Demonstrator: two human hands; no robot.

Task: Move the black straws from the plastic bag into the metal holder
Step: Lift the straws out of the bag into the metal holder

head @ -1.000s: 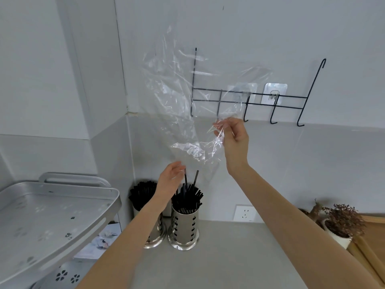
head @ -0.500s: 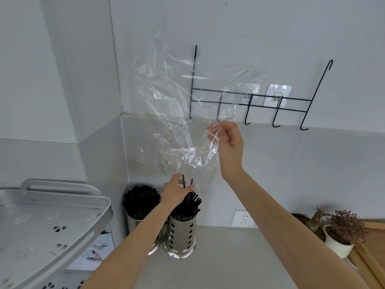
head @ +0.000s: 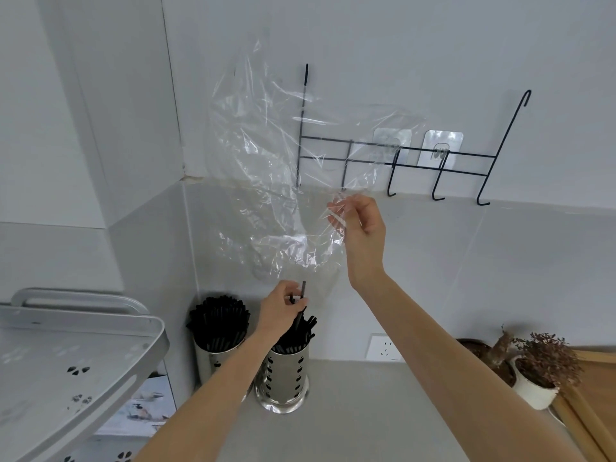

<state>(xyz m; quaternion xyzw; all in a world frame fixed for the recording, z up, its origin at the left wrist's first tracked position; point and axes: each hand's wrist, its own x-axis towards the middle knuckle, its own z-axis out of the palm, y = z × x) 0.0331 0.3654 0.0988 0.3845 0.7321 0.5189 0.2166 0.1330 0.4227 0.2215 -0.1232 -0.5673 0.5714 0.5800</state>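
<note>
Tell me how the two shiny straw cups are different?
The left holder stands farther back near the wall corner; the right holder stands nearer and shows more of its punched holes. The left holder's straws form a full, even bunch; the right holder's straws lean unevenly. The left hand touches only the right holder's straws. Both are shiny metal, holding black straws.

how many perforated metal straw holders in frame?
2. One perforated shiny metal holder stands on the grey counter under the left hand; a second holder stands beside it, toward the wall corner, partly hidden by the forearm.
</note>
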